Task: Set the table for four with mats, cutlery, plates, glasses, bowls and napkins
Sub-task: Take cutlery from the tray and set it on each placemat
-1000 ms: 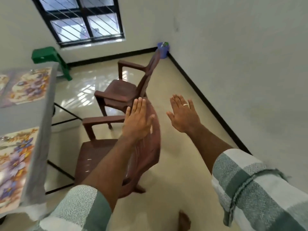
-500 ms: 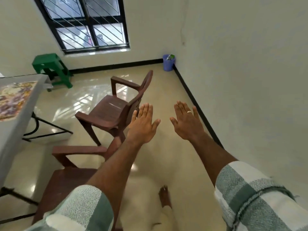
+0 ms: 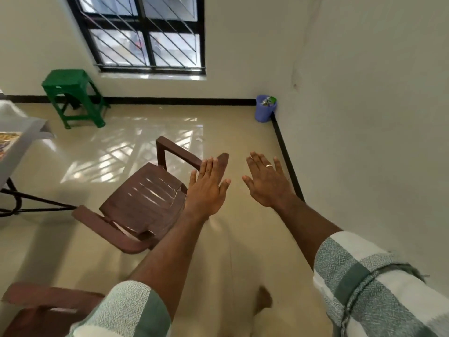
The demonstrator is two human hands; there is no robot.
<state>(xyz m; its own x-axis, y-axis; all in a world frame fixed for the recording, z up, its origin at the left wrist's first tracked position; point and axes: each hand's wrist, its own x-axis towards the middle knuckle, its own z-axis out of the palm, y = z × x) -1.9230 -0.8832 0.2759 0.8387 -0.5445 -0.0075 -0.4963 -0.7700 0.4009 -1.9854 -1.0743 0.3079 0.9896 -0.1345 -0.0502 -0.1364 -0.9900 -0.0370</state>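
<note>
Both hands empty, fingers spread flat: left hand over chair back, right hand beside it. Table w/ mat far left of chair; prob. walking to fetch more.

The table is cut off by the left edge, with only a corner and a sliver of patterned mat showing. The left hand hides part of the brown plastic chair's backrest. A second chair is cropped at the bottom-left corner. The contents of the blue bin are too small to identify.
</note>
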